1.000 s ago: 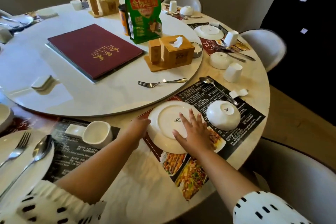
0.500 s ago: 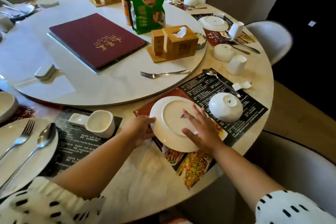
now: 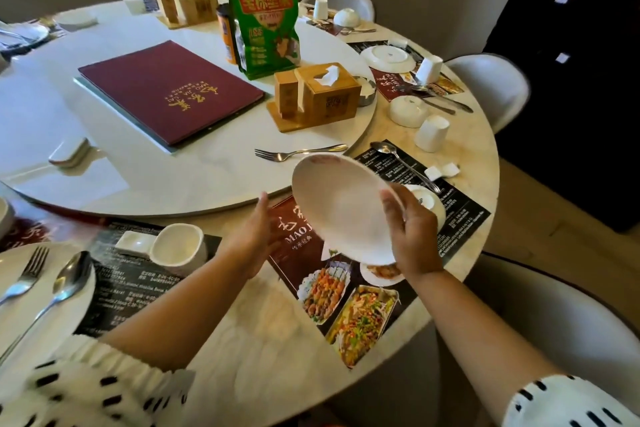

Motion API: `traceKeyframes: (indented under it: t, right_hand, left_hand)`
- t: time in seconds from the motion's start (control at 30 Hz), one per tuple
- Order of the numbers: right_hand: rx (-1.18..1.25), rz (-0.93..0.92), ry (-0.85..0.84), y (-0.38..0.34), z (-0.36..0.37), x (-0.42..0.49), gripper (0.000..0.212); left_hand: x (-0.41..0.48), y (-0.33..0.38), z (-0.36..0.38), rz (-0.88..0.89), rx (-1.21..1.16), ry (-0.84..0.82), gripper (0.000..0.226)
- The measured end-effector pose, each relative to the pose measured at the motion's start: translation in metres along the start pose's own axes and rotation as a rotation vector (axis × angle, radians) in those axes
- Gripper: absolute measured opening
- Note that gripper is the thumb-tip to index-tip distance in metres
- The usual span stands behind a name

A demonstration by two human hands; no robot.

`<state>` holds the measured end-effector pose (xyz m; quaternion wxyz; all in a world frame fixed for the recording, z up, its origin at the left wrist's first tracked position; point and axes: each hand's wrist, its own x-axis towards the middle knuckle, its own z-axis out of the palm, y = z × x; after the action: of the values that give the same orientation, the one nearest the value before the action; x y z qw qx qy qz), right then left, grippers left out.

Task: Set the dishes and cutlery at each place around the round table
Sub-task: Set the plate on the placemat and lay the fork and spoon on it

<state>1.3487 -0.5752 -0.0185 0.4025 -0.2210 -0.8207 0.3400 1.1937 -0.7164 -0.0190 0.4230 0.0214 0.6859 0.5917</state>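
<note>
My right hand [image 3: 412, 232] grips the plate [image 3: 339, 204] at its 3 o'clock rim, thumb on the side facing me, fingers behind. The plate is tilted and held up above the placemat [image 3: 346, 305]; it's blurred. My left hand [image 3: 254, 236] is wide, fingers straight, palm turned toward the plate at its 9 o'clock, near it and not touching. Just behind the right hand, an upturned bowl [image 3: 427, 201] sits on the placemat, partly hidden. A spoon [image 3: 401, 163] lies on the placemat at 1 o'clock of the plate, and a fork [image 3: 301, 152] lies on the turntable [image 3: 138, 177] at 12 o'clock. A white rest [image 3: 441, 172] and an inverted cup [image 3: 431, 133] are at 2 o'clock on the round table [image 3: 249, 340]. Further out on the turntable are a tissue box [image 3: 325, 94], a maroon menu [image 3: 169, 90] and a green bag [image 3: 265, 10]. At 9 o'clock the neighbouring place has an open cup [image 3: 178, 248] and a second plate [image 3: 20, 333] carrying cutlery.
</note>
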Motion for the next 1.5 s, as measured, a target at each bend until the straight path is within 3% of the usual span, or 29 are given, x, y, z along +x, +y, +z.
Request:
traceKeyframes:
  t: [0.13, 0.27, 0.47, 0.77, 0.9, 1.0, 1.1, 1.13, 1.2, 1.33, 1.5]
  right_hand:
    - [0.196, 0.539, -0.009, 0.012, 0.000, -0.005, 0.019]
    - [0.071, 0.674, -0.091, 0.036, 0.007, -0.024, 0.023]
    - [-0.281, 0.610, -0.399, 0.060, 0.006, -0.033, 0.019]
    - [-0.530, 0.531, -0.575, 0.061, -0.002, -0.024, 0.040]
    - [-0.787, 0.424, -0.653, 0.058, -0.006, -0.019, 0.046]
    - [-0.799, 0.349, -0.514, 0.054, -0.017, -0.009, 0.040]
    - [-0.598, 0.305, -0.273, 0.065, -0.034, 0.013, 0.028]
    - [-0.529, 0.317, -0.243, 0.072, -0.039, 0.021, 0.031]
    - [-0.411, 0.364, -0.252, 0.085, -0.047, 0.031, 0.055]
    - [-0.388, 0.425, -0.506, 0.105, -0.055, 0.038, 0.115]
    - [-0.423, 0.421, -0.656, 0.128, -0.052, 0.046, 0.129]
  left_hand:
    - [-0.003, -0.013, 0.005, 0.031, 0.394, -0.058, 0.050]
    - [0.000, -0.017, -0.001, 0.060, 0.552, -0.001, 0.039]
    - [0.002, -0.020, -0.012, 0.108, 0.699, 0.018, 0.034]
    - [0.007, -0.024, -0.014, 0.106, 0.873, -0.039, 0.034]
    - [0.011, -0.018, -0.015, 0.172, 1.204, -0.072, 0.039]
    - [0.017, -0.013, -0.012, 0.253, 1.393, -0.038, 0.048]
    - [0.011, 0.001, 0.005, 0.349, 1.330, 0.003, 0.056]
    - [0.007, 0.007, 0.014, 0.377, 1.273, -0.013, 0.058]
    - [0.003, 0.017, 0.034, 0.438, 1.167, -0.076, 0.060]
    - [0.023, 0.028, 0.086, 0.537, 1.021, -0.291, 0.055]
    - [0.065, 0.034, 0.150, 0.428, 1.058, -0.494, 0.057]
